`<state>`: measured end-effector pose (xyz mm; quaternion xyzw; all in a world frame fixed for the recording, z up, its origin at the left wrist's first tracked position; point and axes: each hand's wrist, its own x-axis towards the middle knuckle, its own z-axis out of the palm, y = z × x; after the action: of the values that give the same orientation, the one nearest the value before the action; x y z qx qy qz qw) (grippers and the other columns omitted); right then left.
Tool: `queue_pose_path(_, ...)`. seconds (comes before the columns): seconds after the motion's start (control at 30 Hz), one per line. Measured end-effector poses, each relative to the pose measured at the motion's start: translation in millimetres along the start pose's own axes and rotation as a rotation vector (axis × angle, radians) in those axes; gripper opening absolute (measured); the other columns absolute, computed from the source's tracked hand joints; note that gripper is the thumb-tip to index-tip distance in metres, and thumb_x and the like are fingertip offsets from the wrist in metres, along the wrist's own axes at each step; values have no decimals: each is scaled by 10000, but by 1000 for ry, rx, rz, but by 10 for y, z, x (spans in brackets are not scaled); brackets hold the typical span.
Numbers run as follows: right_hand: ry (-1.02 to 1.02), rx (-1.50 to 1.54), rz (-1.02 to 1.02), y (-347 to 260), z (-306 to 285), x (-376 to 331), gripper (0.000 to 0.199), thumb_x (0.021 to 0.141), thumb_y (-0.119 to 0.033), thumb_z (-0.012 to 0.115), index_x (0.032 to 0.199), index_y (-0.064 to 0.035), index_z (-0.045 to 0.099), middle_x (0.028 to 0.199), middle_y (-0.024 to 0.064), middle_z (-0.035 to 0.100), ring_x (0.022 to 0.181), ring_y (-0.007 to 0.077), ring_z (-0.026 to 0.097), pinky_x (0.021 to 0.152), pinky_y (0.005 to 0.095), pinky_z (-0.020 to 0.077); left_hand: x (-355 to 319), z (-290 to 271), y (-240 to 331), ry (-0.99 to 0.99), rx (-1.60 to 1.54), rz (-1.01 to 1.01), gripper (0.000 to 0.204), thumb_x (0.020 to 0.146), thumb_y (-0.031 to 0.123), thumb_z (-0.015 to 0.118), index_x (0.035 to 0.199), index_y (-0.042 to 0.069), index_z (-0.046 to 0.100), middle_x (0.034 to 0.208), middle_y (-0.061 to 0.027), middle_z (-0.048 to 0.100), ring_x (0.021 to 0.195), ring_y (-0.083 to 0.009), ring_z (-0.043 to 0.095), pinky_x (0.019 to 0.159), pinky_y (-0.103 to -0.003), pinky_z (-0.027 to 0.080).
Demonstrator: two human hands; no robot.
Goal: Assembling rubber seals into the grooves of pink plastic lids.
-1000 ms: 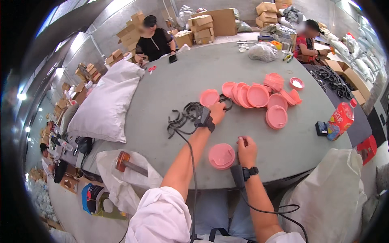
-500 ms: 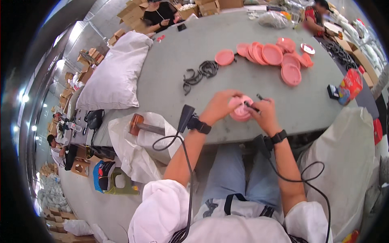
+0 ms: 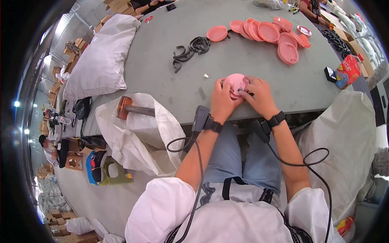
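Close to the table's near edge, my left hand (image 3: 223, 102) is closed round the left side of a pink round plastic lid (image 3: 234, 79). My right hand (image 3: 260, 95) has its fingers pinched together at the lid's right side and middle. A dark bit of a black plastic strip shows between those fingers; the rest is hidden. Beyond my hands lies a bunch of black curved strips (image 3: 199, 45), with loose ones (image 3: 183, 55) beside it. Further right, several pink lids (image 3: 268, 32) overlap in a row, and a single pink lid (image 3: 217, 33) lies at their left end.
A small white bit (image 3: 206, 75) lies left of my hands. A stuffed white sack (image 3: 98, 60) rests on the left. A mallet (image 3: 124, 107) lies on an open white sack (image 3: 142, 137). On the right are a red pouch (image 3: 348, 72) and a black box (image 3: 330, 74). Other people sit across the table.
My view has tilted down a little. The right hand has come in against the lid, and the black strip that stuck out of it is now mostly covered. The left fingers have shifted round the lid's edge.
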<state>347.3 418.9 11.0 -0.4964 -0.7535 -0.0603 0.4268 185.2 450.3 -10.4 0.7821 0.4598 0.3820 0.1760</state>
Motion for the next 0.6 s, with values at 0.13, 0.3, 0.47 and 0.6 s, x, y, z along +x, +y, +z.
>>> queue_pose_path(0.13,-122,167,92,-16,-116,-7,188,804,-217,648,767,-37,610,841,127,632,811,311,583,711,415,442,196,-249,-288,-412,-351,35,397,663,187,751,1007,70,593,1367,-241,388,1277,-394,384,989,-426,389)
queue_pose_path(0.3,-505,333,289,-290,-445,39,192,801,-208,649,772,-24,604,710,159,602,708,339,571,677,415,446,305,-600,-224,-566,-59,0,504,672,217,743,1154,174,602,1458,-248,285,1367,-382,260,1055,-434,307)
queue_pose_path(0.47,-386,209,71,-184,-429,-3,174,778,-242,670,788,-71,644,725,108,610,743,288,584,764,420,451,-159,-276,11,-335,219,100,601,649,283,763,1211,185,573,1450,-190,331,1356,-358,291,1045,-444,315)
queue_pose_path(0.6,-459,-13,-76,-210,-383,-30,179,748,-284,690,784,-111,664,803,70,622,852,234,588,871,424,424,-315,-157,64,-111,46,0,498,589,280,805,1005,136,573,1404,-174,375,1227,-330,431,1018,-537,313)
